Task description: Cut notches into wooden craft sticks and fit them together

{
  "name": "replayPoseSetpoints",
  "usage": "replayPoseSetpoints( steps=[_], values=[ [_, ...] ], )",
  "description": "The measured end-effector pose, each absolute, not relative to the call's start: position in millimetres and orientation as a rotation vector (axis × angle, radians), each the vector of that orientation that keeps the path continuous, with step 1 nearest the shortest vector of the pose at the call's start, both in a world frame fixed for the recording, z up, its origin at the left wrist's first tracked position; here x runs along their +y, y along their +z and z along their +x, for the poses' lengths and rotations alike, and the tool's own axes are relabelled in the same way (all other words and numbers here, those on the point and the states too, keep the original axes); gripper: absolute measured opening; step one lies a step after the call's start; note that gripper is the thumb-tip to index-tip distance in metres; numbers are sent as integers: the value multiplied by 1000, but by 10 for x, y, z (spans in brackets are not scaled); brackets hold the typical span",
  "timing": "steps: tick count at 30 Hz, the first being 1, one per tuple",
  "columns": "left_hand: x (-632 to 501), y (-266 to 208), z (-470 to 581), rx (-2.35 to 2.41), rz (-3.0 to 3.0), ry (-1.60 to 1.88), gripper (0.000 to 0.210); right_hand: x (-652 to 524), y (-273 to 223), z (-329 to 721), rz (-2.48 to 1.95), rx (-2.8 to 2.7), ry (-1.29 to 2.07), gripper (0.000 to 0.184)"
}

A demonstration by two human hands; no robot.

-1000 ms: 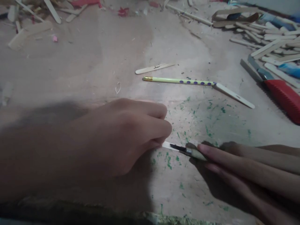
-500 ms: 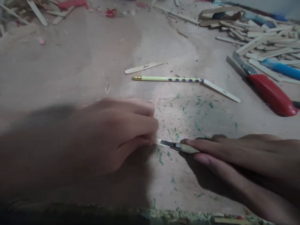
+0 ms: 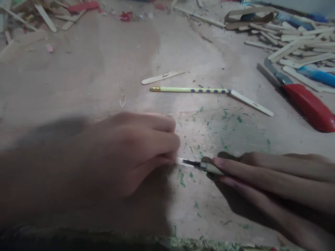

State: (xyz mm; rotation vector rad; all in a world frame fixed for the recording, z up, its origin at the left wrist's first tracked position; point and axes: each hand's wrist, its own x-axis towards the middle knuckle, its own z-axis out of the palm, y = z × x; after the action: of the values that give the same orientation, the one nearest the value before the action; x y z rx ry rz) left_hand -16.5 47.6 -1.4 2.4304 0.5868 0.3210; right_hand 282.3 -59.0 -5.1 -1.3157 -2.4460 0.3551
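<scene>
My left hand is closed, its fingertips pinching a pale flat popsicle stick against the table. Only a short end of that stick shows; the rest lies under the fingers. In my right hand is a carving knife with a light wooden handle and a metal collar. Its dark blade points left and rests on or just over the stick's exposed end, close to my left fingertips. Green flecks are scattered on the table around both hands.
Beyond the hands lie a yellow-green pencil with purple dots, a popsicle stick and another stick. A red-handled cutter lies at right, near a heap of sticks and a blue tube. Scraps fill the far left.
The knife blade has turned a little and sits slightly farther right, along with my right hand. My left hand keeps its hold on the stick. The whole view has shifted slightly.
</scene>
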Motion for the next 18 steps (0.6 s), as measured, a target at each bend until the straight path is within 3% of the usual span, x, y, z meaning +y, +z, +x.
replayPoseSetpoints(
  steps=[8,18],
  values=[
    [486,-11,-150,580,2445,323,32,-591,-60,2756,-1329,-2239,680,32],
    [482,-20,-194,600,2431,260,32,-507,25,2619,-1240,-2286,678,25]
  ],
)
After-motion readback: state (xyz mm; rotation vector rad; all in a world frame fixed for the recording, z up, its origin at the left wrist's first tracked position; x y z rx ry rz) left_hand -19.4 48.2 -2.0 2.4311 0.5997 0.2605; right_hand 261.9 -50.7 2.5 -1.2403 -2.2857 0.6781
